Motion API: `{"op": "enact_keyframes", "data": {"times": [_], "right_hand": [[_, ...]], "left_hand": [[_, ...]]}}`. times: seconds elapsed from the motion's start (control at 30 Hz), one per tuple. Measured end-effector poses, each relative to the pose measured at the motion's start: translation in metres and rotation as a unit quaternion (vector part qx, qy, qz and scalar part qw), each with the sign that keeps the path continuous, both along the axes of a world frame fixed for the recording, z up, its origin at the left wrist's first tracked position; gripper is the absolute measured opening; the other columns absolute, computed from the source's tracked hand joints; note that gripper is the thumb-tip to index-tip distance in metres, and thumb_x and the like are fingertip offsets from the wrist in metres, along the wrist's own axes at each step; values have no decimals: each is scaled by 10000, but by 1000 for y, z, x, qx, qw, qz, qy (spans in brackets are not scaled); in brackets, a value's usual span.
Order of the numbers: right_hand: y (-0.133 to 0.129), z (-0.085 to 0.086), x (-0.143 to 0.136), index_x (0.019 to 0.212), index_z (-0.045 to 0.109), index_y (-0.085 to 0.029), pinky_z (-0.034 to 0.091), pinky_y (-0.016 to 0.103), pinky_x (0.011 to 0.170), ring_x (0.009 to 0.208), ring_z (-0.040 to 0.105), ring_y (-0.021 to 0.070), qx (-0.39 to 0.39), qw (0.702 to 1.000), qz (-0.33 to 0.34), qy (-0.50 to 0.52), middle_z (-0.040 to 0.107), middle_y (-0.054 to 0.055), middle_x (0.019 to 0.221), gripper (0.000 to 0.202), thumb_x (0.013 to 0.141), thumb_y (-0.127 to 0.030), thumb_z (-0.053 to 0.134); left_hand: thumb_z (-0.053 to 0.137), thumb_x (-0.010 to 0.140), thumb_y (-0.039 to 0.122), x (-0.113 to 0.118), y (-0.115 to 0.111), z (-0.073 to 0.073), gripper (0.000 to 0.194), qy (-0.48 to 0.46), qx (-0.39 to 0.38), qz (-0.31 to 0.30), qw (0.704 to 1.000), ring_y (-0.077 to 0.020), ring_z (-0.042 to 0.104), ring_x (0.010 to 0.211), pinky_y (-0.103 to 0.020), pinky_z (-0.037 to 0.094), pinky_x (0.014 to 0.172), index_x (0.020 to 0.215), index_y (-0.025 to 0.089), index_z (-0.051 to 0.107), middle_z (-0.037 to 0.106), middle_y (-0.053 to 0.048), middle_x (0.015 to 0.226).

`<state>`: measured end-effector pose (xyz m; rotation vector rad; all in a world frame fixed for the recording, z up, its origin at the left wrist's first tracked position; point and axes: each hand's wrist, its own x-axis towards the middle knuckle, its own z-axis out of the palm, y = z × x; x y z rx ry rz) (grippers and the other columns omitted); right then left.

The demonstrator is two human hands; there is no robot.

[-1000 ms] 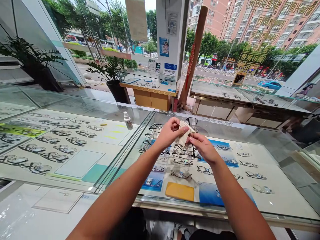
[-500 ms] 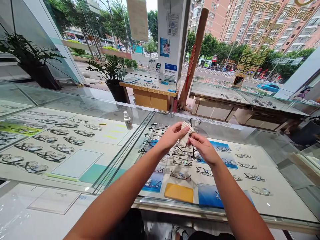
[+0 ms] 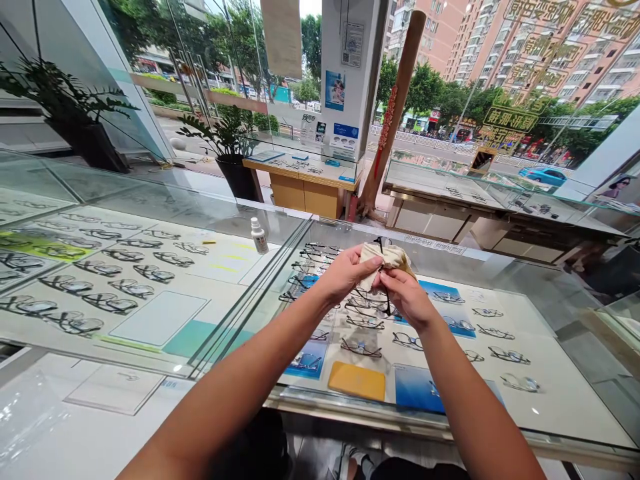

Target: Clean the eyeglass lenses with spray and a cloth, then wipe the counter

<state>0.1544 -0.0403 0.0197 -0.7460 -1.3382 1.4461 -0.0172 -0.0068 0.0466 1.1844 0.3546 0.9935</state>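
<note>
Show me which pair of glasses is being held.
The dark pair in the left hand and right hand, with the cream cloth; the other glasses lie on display, untouched.

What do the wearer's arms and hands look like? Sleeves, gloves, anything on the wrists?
Left hand and right hand are ungloved; no rings visible, though some fingers are partly hidden. Left arm and right arm show no sleeves, watches, bracelets or cables down to the frame's bottom edge.

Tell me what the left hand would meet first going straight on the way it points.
The cream cloth that the left hand is pinching; past it, probably the dark glasses, though depth there is unclear.
</note>
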Motion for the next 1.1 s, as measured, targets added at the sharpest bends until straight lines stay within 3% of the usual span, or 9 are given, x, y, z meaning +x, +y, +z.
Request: {"op": "enact_keyframes", "data": {"times": [0.2,0.3,0.4,0.47,0.57,0.73,0.83,1.0,1.1], "right_hand": [[-6,4,-4,877,785,-212,461,404,1004,965,651,256,18,999,37,-24,717,64,911,397,912,-607,798],[-8,10,-3,862,793,-213,465,391,988,968,661,258,12,999,25,-15,712,57,884,371,899,-581,817],[-7,14,1,841,806,-216,481,359,941,970,641,243,13,1000,-9,12,724,59,922,326,867,-538,849],[-6,15,3,853,818,-215,486,346,924,957,625,229,10,1000,-19,17,734,64,944,302,860,-515,855],[-4,12,3,866,827,-203,485,354,939,940,626,224,2,1000,-15,11,734,70,926,309,855,-510,857],[-5,7,-4,826,804,-194,475,397,975,961,649,251,-2,1000,-10,-1,720,68,883,359,836,-547,870],[-7,10,-4,829,807,-194,478,399,970,966,656,259,-7,1000,-10,-1,720,69,876,364,825,-551,877],[-5,17,5,801,813,-195,494,378,943,943,649,251,-9,999,-31,11,724,73,867,345,799,-533,882],[-3,15,6,795,802,-186,496,370,930,919,636,238,-16,999,-32,11,718,74,864,350,800,-529,876]], "left_hand": [[797,847,649,-2,2,1,534,20,2,15,1000,-115,532,400,-196,296,366,887,145,624,653,-25,558],[745,905,633,-8,5,6,530,22,15,-28,999,-127,581,467,-222,406,453,838,118,641,683,-71,609],[818,888,515,-16,7,11,441,7,24,-62,998,-148,659,626,-244,495,623,913,99,675,717,-89,716],[901,820,416,-18,7,12,420,-2,19,-60,998,-157,683,705,-247,505,686,1004,108,683,721,-70,771],[947,760,364,-14,5,9,448,12,19,-34,999,-140,660,648,-240,484,646,1002,132,649,707,-38,742],[829,860,552,-5,4,1,457,24,42,22,999,-136,590,487,-246,437,526,926,155,612,673,-25,606],[721,925,630,-8,8,2,504,21,42,7,999,-147,586,481,-263,437,522,949,131,654,665,-36,597],[918,784,369,-17,8,9,422,7,23,-40,999,-135,656,690,-237,474,666,1014,123,664,716,-48,812],[899,756,238,-12,4,8,402,0,21,-40,999,-128,634,699,-244,473,708,1046,143,637,704,-24,801]]}}
